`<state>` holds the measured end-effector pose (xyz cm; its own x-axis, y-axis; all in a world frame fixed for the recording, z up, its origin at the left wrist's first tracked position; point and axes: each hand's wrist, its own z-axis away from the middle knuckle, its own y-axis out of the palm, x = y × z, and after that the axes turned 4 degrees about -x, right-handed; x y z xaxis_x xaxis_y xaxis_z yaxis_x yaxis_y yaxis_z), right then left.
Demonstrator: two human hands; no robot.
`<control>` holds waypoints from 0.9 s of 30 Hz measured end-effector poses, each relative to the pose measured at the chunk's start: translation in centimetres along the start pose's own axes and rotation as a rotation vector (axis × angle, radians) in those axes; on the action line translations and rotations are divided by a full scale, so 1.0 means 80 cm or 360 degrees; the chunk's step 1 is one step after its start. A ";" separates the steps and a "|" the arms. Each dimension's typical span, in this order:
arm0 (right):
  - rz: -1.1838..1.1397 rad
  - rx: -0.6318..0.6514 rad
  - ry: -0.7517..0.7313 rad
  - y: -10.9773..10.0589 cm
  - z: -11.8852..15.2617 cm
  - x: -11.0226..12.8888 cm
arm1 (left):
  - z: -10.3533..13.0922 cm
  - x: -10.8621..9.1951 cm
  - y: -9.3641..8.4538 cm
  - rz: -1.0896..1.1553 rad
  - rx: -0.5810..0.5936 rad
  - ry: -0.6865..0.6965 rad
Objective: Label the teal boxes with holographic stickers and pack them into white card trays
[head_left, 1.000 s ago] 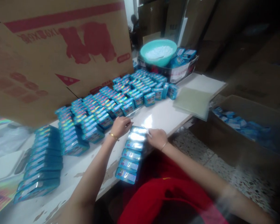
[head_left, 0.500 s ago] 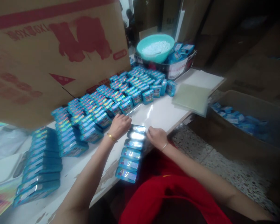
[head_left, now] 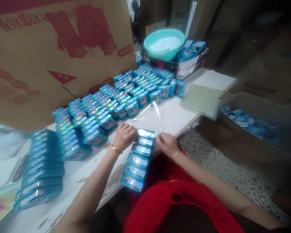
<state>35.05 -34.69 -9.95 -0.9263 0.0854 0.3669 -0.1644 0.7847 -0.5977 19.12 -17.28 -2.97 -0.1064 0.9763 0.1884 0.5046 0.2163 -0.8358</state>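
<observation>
A single row of several blue boxes (head_left: pixel 138 160) stands at the table's front edge, the near end reaching over my lap. Clear plastic film (head_left: pixel 156 111), apparently a bag, rises in a glossy arc beyond the row's far end. My left hand (head_left: pixel 126 136) is closed at the left of that end, fingers curled on the film's edge. Across the row, my right hand (head_left: pixel 167 144) pinches the film at the right side. The exact grip of both hands is partly hidden, and the film's lower part hardly shows.
Rows of blue boxes (head_left: pixel 106 103) fill the table's back, before a large carton (head_left: pixel 87 64). A turquoise bowl (head_left: pixel 147 48) of white pieces rests on a box tray (head_left: pixel 189 69). A stack of clear sheets (head_left: pixel 201 100) lies right. A floor carton (head_left: pixel 252 103) holds blue packs.
The film now stands up in a wider arc past the row's far end. My right hand has shifted slightly right; both hands stay at the far end of the row.
</observation>
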 end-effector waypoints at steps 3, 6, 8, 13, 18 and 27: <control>-0.0073 0.0010 -0.0114 -0.004 0.004 0.001 | 0.002 -0.002 0.002 0.0061 -0.0013 -0.0017; -0.0114 0.0011 -0.0177 -0.008 0.005 0.003 | 0.005 -0.002 0.004 0.0099 -0.0035 -0.0008; -0.0126 -0.0006 -0.0117 -0.010 0.005 0.006 | 0.007 -0.001 0.004 0.0121 -0.0074 -0.0012; -0.0128 0.0045 -0.0241 -0.017 0.003 0.011 | 0.012 -0.001 0.001 0.0151 -0.0176 0.0022; -0.0067 0.0065 -0.0207 -0.016 0.003 0.009 | 0.018 -0.003 -0.001 0.0171 -0.0221 0.0039; -0.0181 0.0105 -0.0382 -0.017 0.003 0.027 | 0.050 -0.008 -0.014 0.0139 -0.0285 0.0013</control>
<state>33.22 -35.77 -8.54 -0.9532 -0.1552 0.2595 -0.2865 0.7384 -0.6105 15.16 -18.12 -4.22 -0.0489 0.9911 0.1238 0.6562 0.1253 -0.7441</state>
